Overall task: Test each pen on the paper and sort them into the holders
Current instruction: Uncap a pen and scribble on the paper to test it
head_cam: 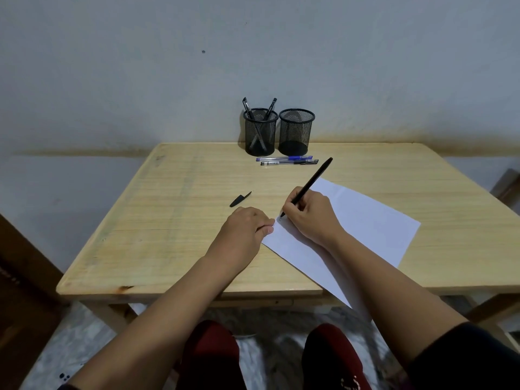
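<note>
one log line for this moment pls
right hand writing with black pen on paper | left hand steadies paper | cap off

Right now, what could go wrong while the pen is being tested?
The paper hangs over the table's front edge, so it might slip if the left hand lets go. The loose cap could roll away. The right hand might smudge fresh ink from the black pen.

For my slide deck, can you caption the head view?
Right hand tests a black pen on paper; left hand steadies the sheet's edge.
</note>
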